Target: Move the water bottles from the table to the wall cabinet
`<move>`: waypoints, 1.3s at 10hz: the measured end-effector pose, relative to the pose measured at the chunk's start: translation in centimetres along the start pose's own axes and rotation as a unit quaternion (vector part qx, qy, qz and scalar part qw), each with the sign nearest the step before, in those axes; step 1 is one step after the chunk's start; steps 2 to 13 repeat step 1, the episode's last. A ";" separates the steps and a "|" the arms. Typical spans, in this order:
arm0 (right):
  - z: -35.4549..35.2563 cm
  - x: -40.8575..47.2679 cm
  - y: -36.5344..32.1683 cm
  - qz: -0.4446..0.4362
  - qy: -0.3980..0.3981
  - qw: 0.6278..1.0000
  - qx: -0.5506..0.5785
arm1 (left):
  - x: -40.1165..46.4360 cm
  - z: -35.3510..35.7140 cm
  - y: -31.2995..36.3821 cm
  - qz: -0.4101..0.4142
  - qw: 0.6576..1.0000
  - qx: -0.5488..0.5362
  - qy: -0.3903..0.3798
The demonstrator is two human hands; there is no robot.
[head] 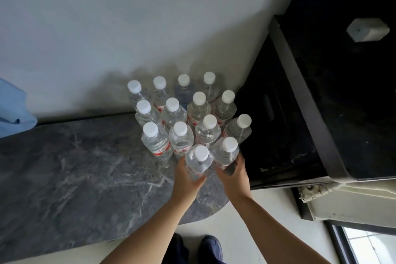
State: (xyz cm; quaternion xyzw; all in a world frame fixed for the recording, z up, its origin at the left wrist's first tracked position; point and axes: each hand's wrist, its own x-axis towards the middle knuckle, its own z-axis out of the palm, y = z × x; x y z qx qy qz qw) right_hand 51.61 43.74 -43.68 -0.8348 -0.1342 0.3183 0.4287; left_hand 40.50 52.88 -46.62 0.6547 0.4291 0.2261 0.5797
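A pale wall (107, 28) fills the upper part of the view, and a large dark cabinet-like body (342, 103) stands along the right side, carrying a small white block (367, 29) on its surface. Below the wall lies the desk (75, 178), a grey marbled slab with a rounded near right corner; a light floor (257, 231) shows past that corner. At the desk's far left edge sits a pale blue cloth-like thing (12, 109), only partly in view. The water bottles (184, 118), clear with white caps and red-and-white labels, stand upright in a tight cluster at the desk's far right corner, against the wall and beside the dark body. Two more stand at the near side of the cluster, close to the rounded corner. The left hand (185, 178) is wrapped around the nearest bottle (197, 163), and the right hand (234, 174) is closed around the neighbouring bottle (226, 154) just to its right. Whether either bottle is lifted off the desk cannot be told. Dark shoes (211, 246) show at the bottom edge.
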 end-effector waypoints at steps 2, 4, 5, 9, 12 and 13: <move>-1.4 -3.2 0.1 0.001 -0.002 1.000 0.012 | -3.2 -2.1 1.1 -0.094 0.989 0.096 -0.055; -1.4 -3.2 0.1 0.001 -0.002 1.000 0.012 | -3.2 -2.1 1.1 -0.094 0.989 0.096 -0.055; -1.4 -3.2 0.1 0.001 -0.002 1.000 0.012 | -3.2 -2.1 1.1 -0.094 0.989 0.096 -0.055; -1.4 -3.2 0.1 0.001 -0.002 1.000 0.012 | -3.2 -2.1 1.1 -0.094 0.989 0.096 -0.055; -1.4 -3.2 0.1 0.001 -0.002 1.000 0.012 | -3.2 -2.1 1.1 -0.094 0.989 0.096 -0.055; -1.4 -3.2 0.1 0.001 -0.002 1.000 0.012 | -3.2 -2.1 1.1 -0.094 0.989 0.096 -0.055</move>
